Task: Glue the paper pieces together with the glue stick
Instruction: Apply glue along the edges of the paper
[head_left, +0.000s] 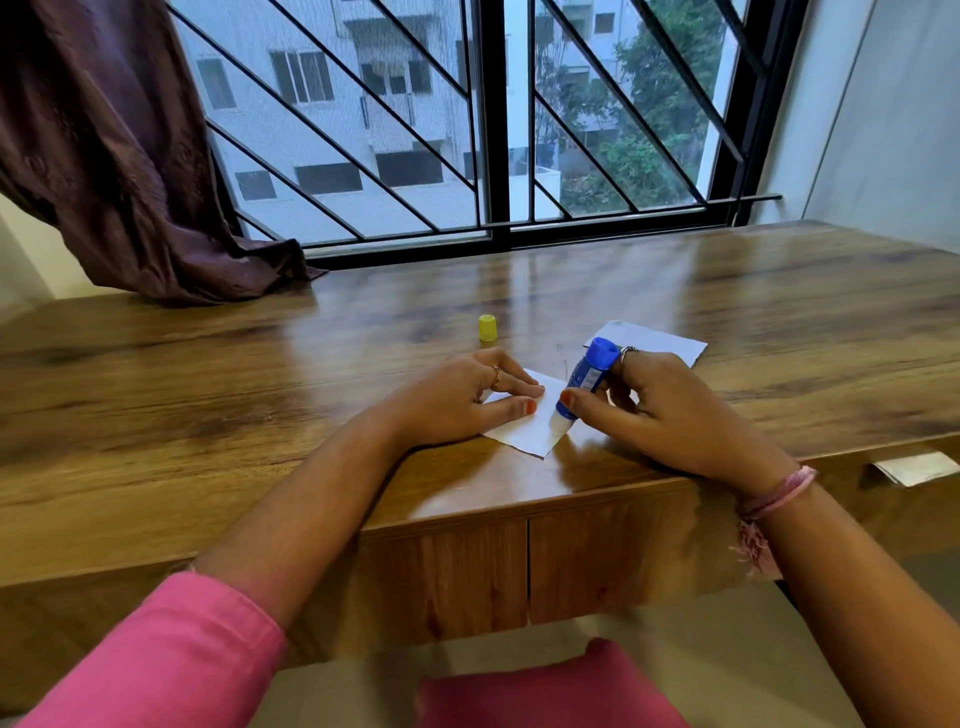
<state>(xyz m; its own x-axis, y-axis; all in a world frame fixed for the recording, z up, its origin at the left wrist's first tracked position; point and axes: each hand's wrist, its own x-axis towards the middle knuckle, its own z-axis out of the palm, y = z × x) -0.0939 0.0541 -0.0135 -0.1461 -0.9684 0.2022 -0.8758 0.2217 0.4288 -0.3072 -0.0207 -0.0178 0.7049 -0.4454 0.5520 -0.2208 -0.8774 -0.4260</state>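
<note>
Right hand (670, 410) grips glue stick (584, 379), tip on paper (530, 426); left hand (467, 400), at nine o'clock, presses flat on it.

Brown curtain (119, 156) beside barred window (467, 130)

On the table (208, 374), near its front edge, a paper piece (530, 426) lies under the left hand (462, 400), which rests on its left part. To the right, the right hand (670, 410) holds the glue stick (584, 384) tilted, its tip apparently touching the paper's right side. A second paper piece (660, 340) lies farther right, behind that hand. The cap (487, 328) stands upright behind the left hand. The curtain (130, 171) drapes onto the table's far left.
</note>
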